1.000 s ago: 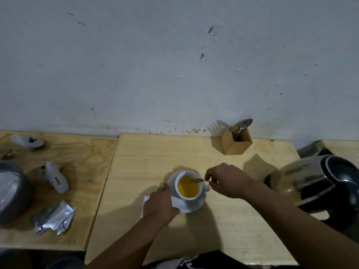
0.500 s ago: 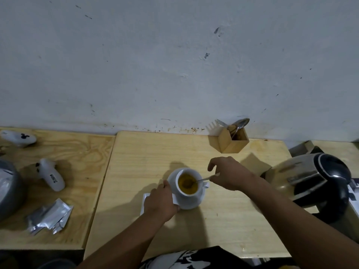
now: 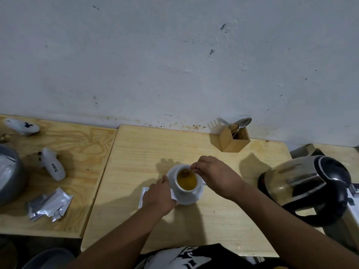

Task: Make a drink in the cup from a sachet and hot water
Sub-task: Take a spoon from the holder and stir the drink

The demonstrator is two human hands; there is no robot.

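A white cup [image 3: 181,188] full of amber drink stands on a white saucer [image 3: 192,199] in the middle of the pale wooden table [image 3: 194,226]. My right hand [image 3: 215,176] is pinched on a small spoon [image 3: 186,173] whose bowl dips into the drink at the far rim. My left hand [image 3: 158,196] rests against the saucer's left edge, holding it. A white sachet [image 3: 143,194] lies flat under my left hand, partly hidden.
A steel and black kettle [image 3: 308,188] stands at the right. A wooden cutlery box [image 3: 234,141] with a fork and spoon sits by the wall. On the left table lie silver sachets [image 3: 49,207], two white controllers [image 3: 52,166] and a grey pot [image 3: 9,173].
My right hand has swung the spoon from the cup's right side to its far rim, and the hand now sits closer over the cup. My left hand stays on the saucer.
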